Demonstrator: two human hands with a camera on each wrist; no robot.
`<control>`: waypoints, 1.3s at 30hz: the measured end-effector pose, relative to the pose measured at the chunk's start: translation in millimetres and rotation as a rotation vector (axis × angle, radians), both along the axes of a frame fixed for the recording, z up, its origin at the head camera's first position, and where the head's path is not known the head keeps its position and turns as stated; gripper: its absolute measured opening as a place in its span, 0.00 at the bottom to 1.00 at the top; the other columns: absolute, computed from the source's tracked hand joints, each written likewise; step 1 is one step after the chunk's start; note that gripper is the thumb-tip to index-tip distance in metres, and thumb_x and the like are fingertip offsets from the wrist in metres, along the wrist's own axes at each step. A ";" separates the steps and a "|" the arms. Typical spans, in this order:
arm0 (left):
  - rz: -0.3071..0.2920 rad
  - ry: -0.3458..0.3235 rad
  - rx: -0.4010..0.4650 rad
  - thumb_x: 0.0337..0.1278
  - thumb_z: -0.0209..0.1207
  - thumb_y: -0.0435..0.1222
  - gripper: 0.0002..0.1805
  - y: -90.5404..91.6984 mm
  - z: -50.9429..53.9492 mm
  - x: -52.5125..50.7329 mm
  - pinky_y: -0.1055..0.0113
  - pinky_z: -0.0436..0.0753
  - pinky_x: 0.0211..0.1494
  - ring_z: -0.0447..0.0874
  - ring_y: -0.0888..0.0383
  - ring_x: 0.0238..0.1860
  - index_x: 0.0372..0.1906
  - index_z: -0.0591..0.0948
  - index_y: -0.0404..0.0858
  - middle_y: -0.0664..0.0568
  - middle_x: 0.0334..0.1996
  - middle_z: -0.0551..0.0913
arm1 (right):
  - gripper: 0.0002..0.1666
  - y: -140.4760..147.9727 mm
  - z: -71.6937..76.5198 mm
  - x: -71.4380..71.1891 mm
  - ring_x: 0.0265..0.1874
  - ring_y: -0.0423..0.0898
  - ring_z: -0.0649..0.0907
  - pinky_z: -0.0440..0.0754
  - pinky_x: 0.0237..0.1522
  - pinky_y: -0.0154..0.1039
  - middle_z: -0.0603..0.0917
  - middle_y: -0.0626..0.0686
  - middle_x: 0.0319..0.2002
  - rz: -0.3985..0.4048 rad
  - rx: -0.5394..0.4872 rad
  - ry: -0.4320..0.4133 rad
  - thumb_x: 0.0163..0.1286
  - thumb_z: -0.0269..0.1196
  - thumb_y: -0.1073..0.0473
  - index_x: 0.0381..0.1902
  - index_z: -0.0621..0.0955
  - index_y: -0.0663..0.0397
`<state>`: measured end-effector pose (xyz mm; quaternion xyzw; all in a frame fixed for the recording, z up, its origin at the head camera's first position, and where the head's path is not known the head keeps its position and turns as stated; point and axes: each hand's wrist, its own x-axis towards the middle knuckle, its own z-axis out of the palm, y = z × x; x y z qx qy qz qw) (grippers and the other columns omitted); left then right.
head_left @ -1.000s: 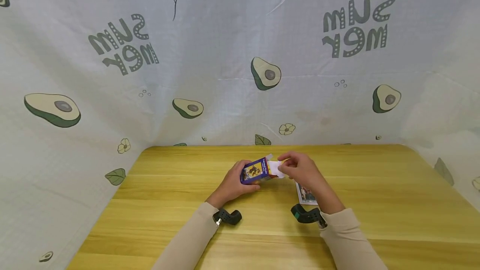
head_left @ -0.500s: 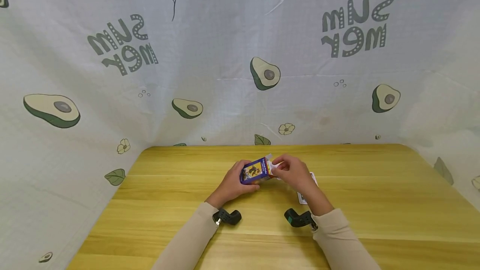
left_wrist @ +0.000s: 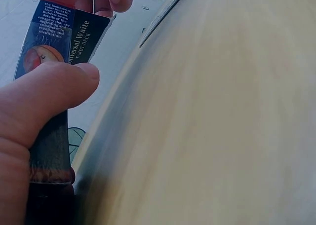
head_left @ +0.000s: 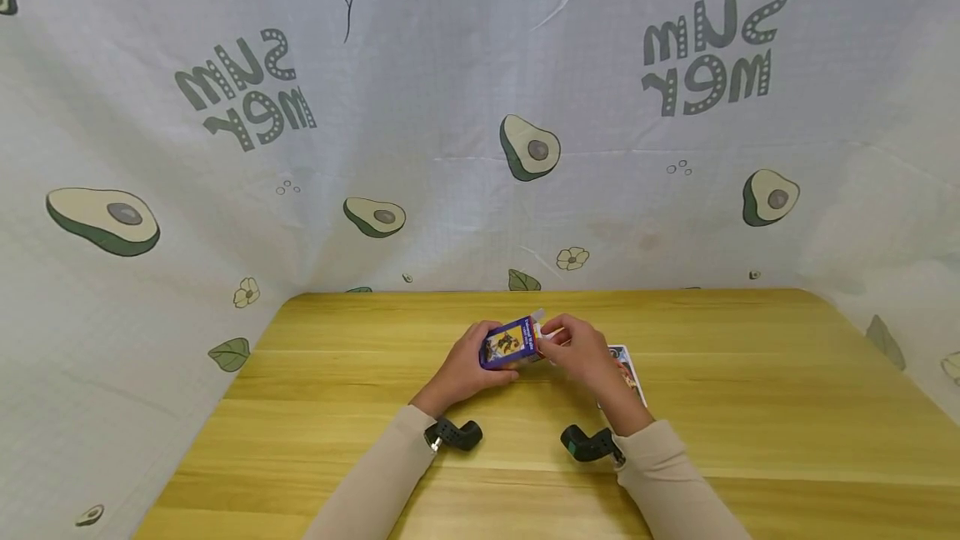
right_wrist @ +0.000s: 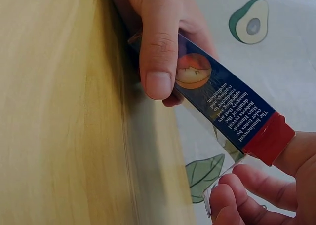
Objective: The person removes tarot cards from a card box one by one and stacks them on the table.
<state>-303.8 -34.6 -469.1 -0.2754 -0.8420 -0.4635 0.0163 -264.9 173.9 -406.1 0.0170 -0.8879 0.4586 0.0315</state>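
Note:
A dark blue tarot deck box (head_left: 506,343) with a yellow picture panel is held tilted above the table in my left hand (head_left: 465,369). My left thumb (right_wrist: 160,57) lies along its narrow printed side. At the box's open right end, my right hand (head_left: 581,352) has thumb and curled fingers at the lid flap. A red side flap (right_wrist: 271,138) sticks out there, and a clear plastic piece (right_wrist: 210,195) stands by my right fingertips. Whatever lies inside the box is hidden. Partly behind my right wrist, a picture card (head_left: 628,369) lies on the table.
The yellow wood-grain table (head_left: 360,407) ends at a pale curtain (head_left: 450,148) printed with avocados and lettering. The curtain also closes in both sides. A dark wrist camera mount (head_left: 455,435) sits at my left wrist, another mount (head_left: 588,443) at my right.
My right hand has moved left to the box's end, and the white lid flap has folded in toward the opening. More of the card's right side shows. My left hand has stayed put.

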 end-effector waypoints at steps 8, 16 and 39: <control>0.006 -0.005 -0.017 0.44 0.73 0.48 0.40 -1.0 0.2 -0.2 0.64 0.74 0.53 0.73 0.59 0.47 0.63 0.68 0.44 0.54 0.52 0.72 | 0.14 -2.1 -1.0 -1.7 0.28 0.47 0.76 0.75 0.28 0.37 0.80 0.55 0.32 -0.018 0.003 -0.019 0.64 0.65 0.59 0.45 0.79 0.60; 0.005 -0.005 -0.014 0.44 0.73 0.48 0.40 -1.4 -1.3 -0.7 0.64 0.74 0.53 0.73 0.59 0.47 0.63 0.68 0.43 0.53 0.53 0.72 | 0.13 -2.6 -1.6 -2.4 0.28 0.47 0.76 0.75 0.29 0.37 0.80 0.55 0.33 -0.020 0.006 -0.026 0.64 0.65 0.59 0.45 0.79 0.60; -0.005 -0.028 -0.006 0.45 0.72 0.47 0.40 -0.5 3.4 3.7 0.65 0.75 0.53 0.73 0.59 0.48 0.64 0.67 0.43 0.53 0.53 0.72 | 0.13 6.4 2.4 -2.3 0.30 0.47 0.79 0.78 0.30 0.36 0.83 0.55 0.33 -0.022 0.048 -0.008 0.63 0.66 0.60 0.42 0.82 0.64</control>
